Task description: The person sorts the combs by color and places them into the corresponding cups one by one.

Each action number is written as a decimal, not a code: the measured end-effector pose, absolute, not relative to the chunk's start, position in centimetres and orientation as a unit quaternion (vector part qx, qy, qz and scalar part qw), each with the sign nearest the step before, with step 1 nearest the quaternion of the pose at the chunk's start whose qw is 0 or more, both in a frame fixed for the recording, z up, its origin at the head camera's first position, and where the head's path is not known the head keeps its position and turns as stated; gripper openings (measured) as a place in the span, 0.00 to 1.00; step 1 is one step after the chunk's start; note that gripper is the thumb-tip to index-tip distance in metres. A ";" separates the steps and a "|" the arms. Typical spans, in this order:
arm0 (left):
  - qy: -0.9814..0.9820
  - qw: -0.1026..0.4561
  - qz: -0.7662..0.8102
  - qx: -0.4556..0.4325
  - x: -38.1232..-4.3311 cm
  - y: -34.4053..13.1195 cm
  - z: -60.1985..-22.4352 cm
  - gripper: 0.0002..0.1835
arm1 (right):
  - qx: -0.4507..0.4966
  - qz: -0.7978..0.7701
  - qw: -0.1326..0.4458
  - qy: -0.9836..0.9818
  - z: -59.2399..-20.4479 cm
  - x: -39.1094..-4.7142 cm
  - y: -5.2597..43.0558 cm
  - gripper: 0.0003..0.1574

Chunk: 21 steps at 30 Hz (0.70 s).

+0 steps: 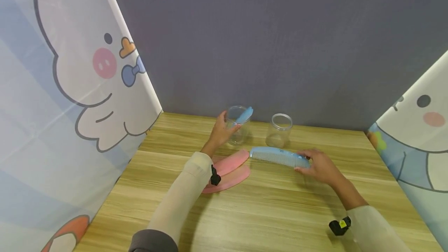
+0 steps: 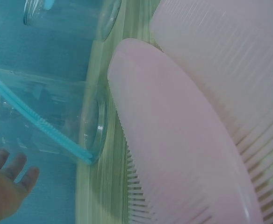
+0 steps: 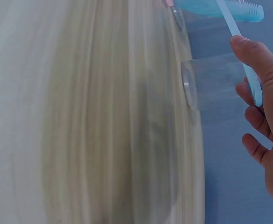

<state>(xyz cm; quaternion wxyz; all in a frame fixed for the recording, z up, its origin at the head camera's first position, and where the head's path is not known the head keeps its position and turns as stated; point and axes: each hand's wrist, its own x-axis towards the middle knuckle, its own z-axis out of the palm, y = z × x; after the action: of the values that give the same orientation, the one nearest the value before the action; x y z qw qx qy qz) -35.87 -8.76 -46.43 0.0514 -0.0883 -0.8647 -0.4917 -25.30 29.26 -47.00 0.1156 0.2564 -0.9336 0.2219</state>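
My right hand (image 1: 318, 166) pinches one end of a light blue comb (image 1: 274, 155) between thumb and fingers, its teeth facing down. In the right wrist view the held comb (image 3: 253, 81) shows edge-on as a thin strip. My left hand (image 1: 220, 131) is spread at the left side of a clear jar (image 1: 238, 138), thumb across its front near the rim. Its fingers look loose beside the jar wall in the left wrist view. A second blue comb (image 1: 244, 116) leans inside this jar, its upper end poking out past the rim.
Another clear jar (image 1: 279, 133) stands upright to the right, near the dark back wall (image 1: 262, 49). Two pink combs (image 1: 232, 163) lie on the wooden table (image 1: 280, 213), partly under the left forearm. Printed cartoon sheets (image 1: 70, 88) flank both sides.
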 end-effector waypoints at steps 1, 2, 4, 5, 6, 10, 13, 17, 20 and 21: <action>-0.863 0.052 -0.494 -0.088 -35.8 -8.8 -46.4 0.54 | 0.254 0.226 0.113 -0.934 -46.9 -25.4 29.2 0.34; -0.862 0.053 -0.496 -0.089 -35.8 -8.8 -46.4 0.54 | 0.252 0.227 0.112 -0.934 -46.7 -25.5 29.1 0.34; -0.862 0.053 -0.496 -0.091 -35.7 -8.9 -46.3 0.54 | 0.249 0.226 0.118 -0.934 -46.3 -25.7 29.0 0.34; -0.861 0.052 -0.497 -0.092 -35.7 -8.9 -46.3 0.54 | 0.248 0.225 0.121 -0.934 -46.1 -25.8 28.9 0.34; -0.862 0.052 -0.495 -0.093 -35.7 -8.9 -46.3 0.54 | 0.248 0.222 0.126 -0.934 -45.9 -25.9 28.9 0.34; -0.862 0.052 -0.494 -0.098 -35.7 -8.7 -46.3 0.53 | 0.243 0.211 0.140 -0.936 -45.1 -26.2 28.8 0.34; -0.862 0.053 -0.495 -0.097 -35.6 -8.6 -46.1 0.53 | 0.236 0.209 0.140 -0.939 -44.3 -26.5 28.7 0.34; -0.864 0.053 -0.492 -0.092 -35.7 -8.6 -46.0 0.53 | 0.238 0.205 0.143 -0.939 -43.1 -27.1 28.3 0.33; -0.865 0.054 -0.490 -0.090 -35.7 -8.7 -46.0 0.53 | 0.241 0.203 0.142 -0.939 -42.5 -27.5 28.0 0.33; -0.865 0.054 -0.490 -0.090 -35.8 -8.7 -46.1 0.53 | 0.240 0.202 0.141 -0.939 -42.4 -27.7 28.0 0.33</action>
<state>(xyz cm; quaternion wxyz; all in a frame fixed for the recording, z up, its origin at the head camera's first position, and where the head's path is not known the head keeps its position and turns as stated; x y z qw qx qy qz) -35.75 -8.69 -46.07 0.0537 -0.0904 -0.8651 -0.4904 -27.69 27.95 -42.35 0.1407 0.2399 -0.9390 0.2025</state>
